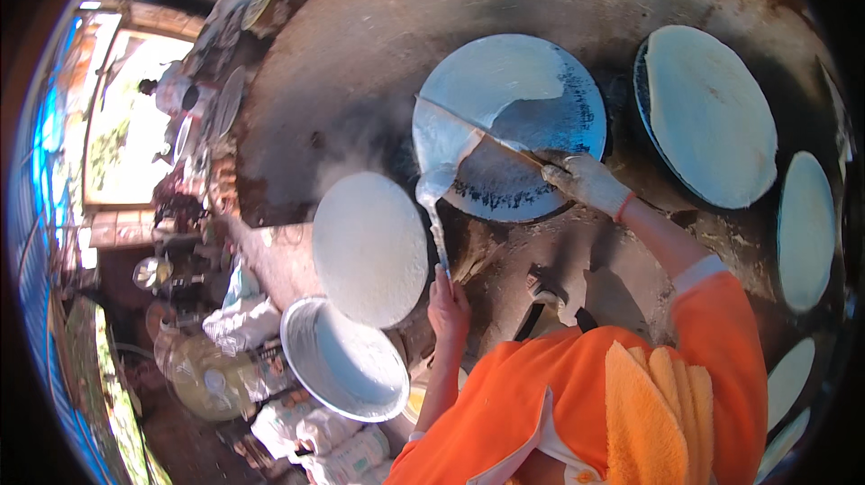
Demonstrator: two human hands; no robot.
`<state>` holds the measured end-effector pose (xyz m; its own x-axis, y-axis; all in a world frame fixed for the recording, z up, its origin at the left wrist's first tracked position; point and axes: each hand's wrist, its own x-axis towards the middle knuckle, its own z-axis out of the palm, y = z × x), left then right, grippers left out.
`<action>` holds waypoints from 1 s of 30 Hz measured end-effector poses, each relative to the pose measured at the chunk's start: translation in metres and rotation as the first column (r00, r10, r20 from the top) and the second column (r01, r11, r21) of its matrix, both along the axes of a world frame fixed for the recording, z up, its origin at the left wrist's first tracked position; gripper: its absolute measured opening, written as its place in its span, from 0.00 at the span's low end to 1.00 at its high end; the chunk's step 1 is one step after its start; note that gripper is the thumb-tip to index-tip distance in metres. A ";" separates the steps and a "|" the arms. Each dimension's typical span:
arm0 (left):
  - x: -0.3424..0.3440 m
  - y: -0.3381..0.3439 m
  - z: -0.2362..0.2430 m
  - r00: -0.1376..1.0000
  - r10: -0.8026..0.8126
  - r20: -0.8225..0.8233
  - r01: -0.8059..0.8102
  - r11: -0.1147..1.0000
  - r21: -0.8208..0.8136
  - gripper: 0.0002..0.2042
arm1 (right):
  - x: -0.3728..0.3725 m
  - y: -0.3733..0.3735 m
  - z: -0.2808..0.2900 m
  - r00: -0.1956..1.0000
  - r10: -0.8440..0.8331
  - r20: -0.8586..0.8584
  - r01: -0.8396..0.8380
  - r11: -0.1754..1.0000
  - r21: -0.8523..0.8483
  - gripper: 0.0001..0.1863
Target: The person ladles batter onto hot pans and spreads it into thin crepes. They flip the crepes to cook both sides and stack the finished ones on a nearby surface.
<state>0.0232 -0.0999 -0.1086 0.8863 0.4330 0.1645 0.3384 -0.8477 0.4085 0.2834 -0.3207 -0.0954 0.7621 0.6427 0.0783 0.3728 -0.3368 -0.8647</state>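
My bare left hand [448,305] is closed round the handle of a batter-coated ladle [435,184], its bowl at the near left rim of a round black griddle [505,186]. White batter [482,75] covers the far and left part of that griddle; the near right part is dark and bare. My right hand [584,181], in a pale work glove, grips a long thin wooden spreader stick [487,132] that lies across the griddle, along the batter's edge. The stick's far end reaches the left rim.
A griddle with a pale flatbread [710,116] stands to the right, another flatbread [806,231] beyond it. At left are a round white-topped griddle [369,249] and a metal basin of batter [347,368]. White sacks [306,431] lie lower left. Another person [173,93] works far left.
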 end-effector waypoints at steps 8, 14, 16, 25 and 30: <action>-0.039 -0.064 0.003 0.997 0.065 0.048 -0.059 0.992 -0.115 0.19 | -0.012 -0.006 -0.029 0.973 0.069 -0.219 -0.106 0.982 -0.157 0.21; -0.073 -0.036 0.040 0.984 0.155 0.088 0.031 0.341 -0.940 0.15 | -0.082 -0.034 -0.005 0.841 0.057 -0.539 -0.037 0.998 0.047 0.21; -0.073 -0.004 0.080 0.962 0.087 0.258 0.247 0.118 -0.962 0.15 | -0.116 -0.017 -0.006 0.600 0.031 -0.799 0.149 0.977 0.150 0.22; -0.056 0.110 0.108 0.947 0.148 0.286 0.240 0.271 -0.932 0.17 | -0.227 0.140 -0.086 0.335 0.175 -0.926 0.667 0.650 0.364 0.11; -0.098 0.099 0.099 0.958 0.227 0.173 0.142 0.147 -0.979 0.19 | -0.225 0.210 -0.109 0.645 -0.219 -0.732 0.606 0.730 0.315 0.15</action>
<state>-0.0750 -0.0009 -0.0095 0.8699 0.4234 -0.2531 0.1029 0.3459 0.9326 0.0587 -0.1110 -0.2042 0.9174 0.2515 -0.3084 -0.3665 0.2320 -0.9010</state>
